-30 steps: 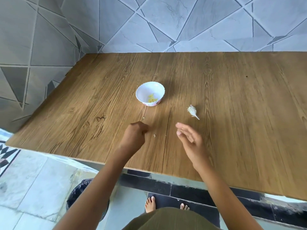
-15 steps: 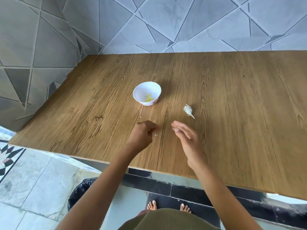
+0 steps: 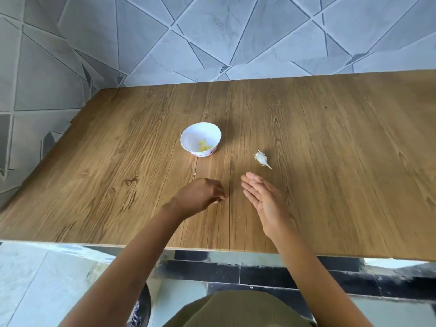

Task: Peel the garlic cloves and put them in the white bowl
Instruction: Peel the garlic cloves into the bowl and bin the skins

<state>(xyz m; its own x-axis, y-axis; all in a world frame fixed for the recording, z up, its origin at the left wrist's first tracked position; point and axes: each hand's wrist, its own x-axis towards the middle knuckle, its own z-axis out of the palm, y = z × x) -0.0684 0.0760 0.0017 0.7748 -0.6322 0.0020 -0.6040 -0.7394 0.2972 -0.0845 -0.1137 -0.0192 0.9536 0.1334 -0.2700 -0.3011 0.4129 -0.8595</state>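
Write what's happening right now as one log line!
left hand: curled, hold unclear | right hand: open, empty | white bowl: peeled cloves inside | garlic: on table, untouched

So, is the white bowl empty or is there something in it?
Not empty. The white bowl stands upright with a small heap of yellowish peeled garlic pieces at its bottom.

left grip (image 3: 200, 197) curled closed, right grip (image 3: 263, 200) flat, palm facing left.
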